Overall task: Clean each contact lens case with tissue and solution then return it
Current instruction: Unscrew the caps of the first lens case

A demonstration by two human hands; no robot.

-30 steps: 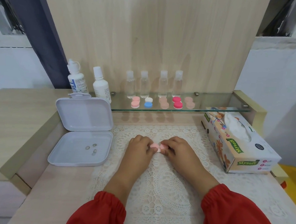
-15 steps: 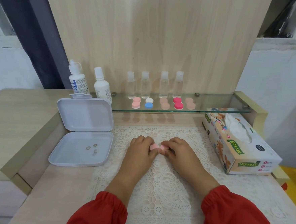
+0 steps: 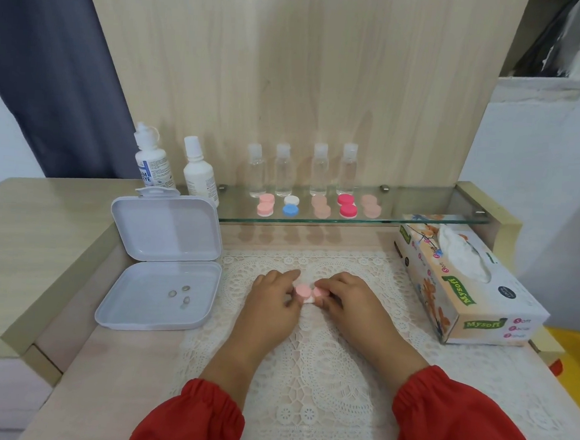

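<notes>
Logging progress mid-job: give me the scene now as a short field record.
case in work: pink lens case, on the lace mat
left hand: holds its left cap
right hand: holds its right cap
glass shelf: five cases, four clear bottles
white box: open, small pieces inside
tissue box: right of mat

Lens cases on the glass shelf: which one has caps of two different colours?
The second case from the left: one white cap behind, one blue cap in front. The other four on the glass shelf are pink, peach or red throughout.
</notes>
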